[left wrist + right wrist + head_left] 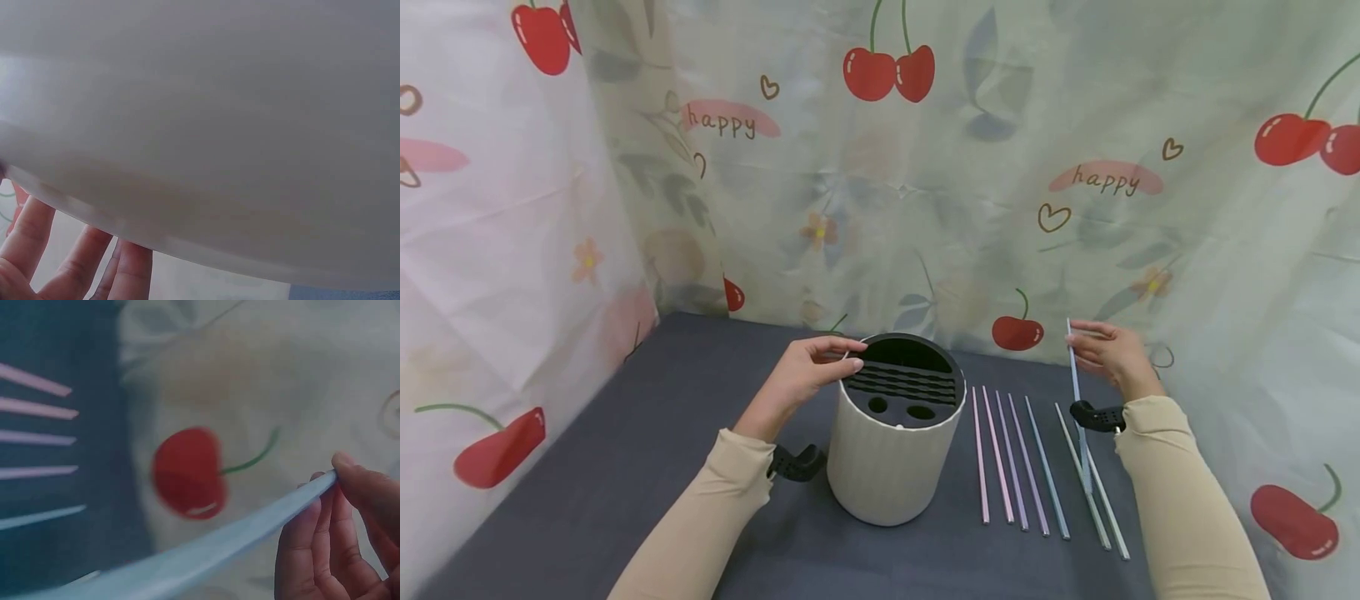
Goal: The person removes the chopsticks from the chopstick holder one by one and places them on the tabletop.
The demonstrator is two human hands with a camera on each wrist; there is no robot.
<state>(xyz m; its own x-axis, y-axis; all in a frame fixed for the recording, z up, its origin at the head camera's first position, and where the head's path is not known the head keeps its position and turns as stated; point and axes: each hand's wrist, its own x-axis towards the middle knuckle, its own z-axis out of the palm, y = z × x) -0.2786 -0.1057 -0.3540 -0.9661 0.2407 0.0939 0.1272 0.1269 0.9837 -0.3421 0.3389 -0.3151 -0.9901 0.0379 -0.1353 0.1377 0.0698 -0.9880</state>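
A white ribbed utensil holder (887,467), with a black slotted insert (901,385), stands upright on the dark table. My left hand (812,371) holds its left rim; in the left wrist view, the holder's pale wall (206,137) hides the fingertips past the edge. Off to the right, my right hand (1108,354) pinches a light-blue chopstick (1074,375) near its upper end between thumb and fingers. That chopstick (237,540) slants down, its lower part passing over two pale-green chopsticks (1101,492). The wrist strap covers a bit of it.
Between the holder and my right arm lie pink chopsticks (979,454), purple chopsticks (1013,467) and one blue chopstick (1048,467), side by side. Cherry-print cloth (895,208) hangs behind the table (700,375) and along both sides.
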